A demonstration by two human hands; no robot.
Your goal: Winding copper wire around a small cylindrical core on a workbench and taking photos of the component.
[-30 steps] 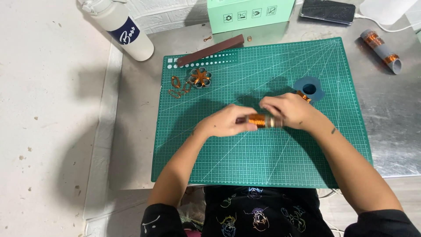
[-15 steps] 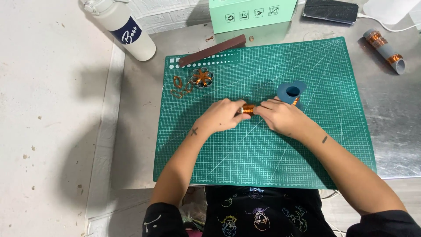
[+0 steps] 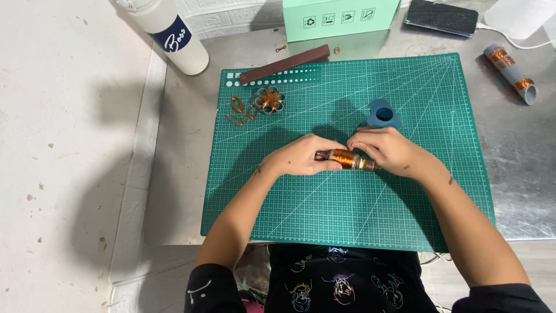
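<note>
Over the middle of a green cutting mat (image 3: 347,208), both my hands hold a short rod wound with copper wire (image 3: 346,158). My left hand (image 3: 301,155) grips its left end and my right hand (image 3: 387,150) grips its right end. The rod lies level, just above the mat. Right behind my right hand stands a blue-grey tape holder (image 3: 382,115). Small copper wire shapes (image 3: 238,110) and a copper wire flower (image 3: 270,99) lie on the mat's far left corner.
A brown strip (image 3: 285,64) lies along the mat's far edge. A white bottle (image 3: 168,32) stands at the back left, a mint-green box (image 3: 340,17) at the back, a dark phone (image 3: 442,17) beside it, and a grey tube with copper windings (image 3: 511,73) at the right.
Both hands with the wound rod shifted slightly left and back toward me after moving up the mat; the view has also shifted a little.
</note>
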